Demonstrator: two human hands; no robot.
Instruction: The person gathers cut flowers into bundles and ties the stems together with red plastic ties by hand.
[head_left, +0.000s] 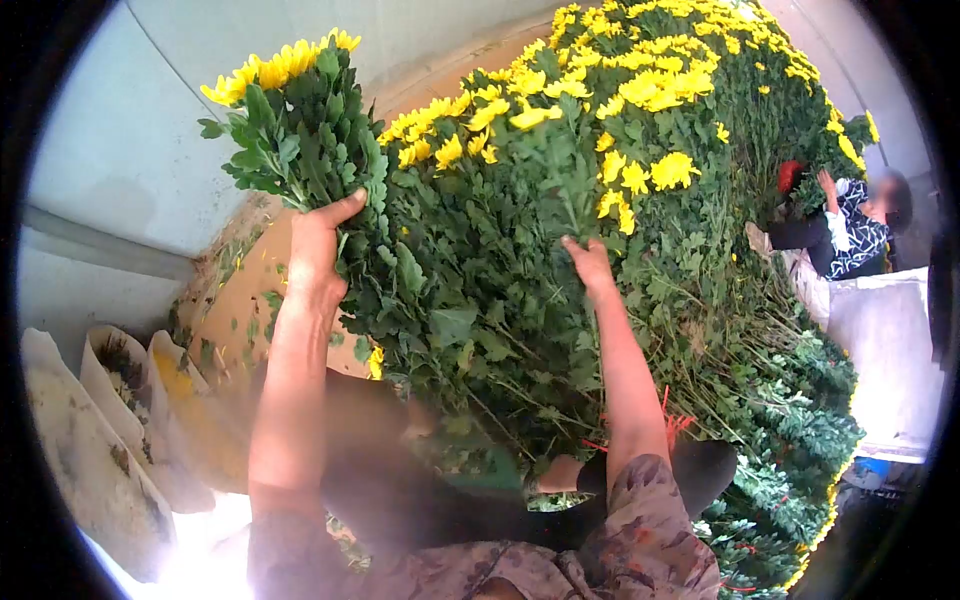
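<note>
My left hand (325,240) is closed around the stems of a bunch of yellow chrysanthemums (305,130), held upright with the blooms at the top. My right hand (588,262) pinches a single leafy chrysanthemum stem (570,185) over the big pile. Its flower head blends with the yellow blooms behind, somewhat blurred. Below and around both hands spreads a large heap of cut chrysanthemums (480,270), blooms toward the back and bare stems toward my legs.
At the right another person (850,225) sits by the heap's far side. Red ties (675,425) lie near my right knee. More bundled flowers (770,510) are stacked at lower right. Pale sacks (120,400) stand at the left, by a light wall (130,130).
</note>
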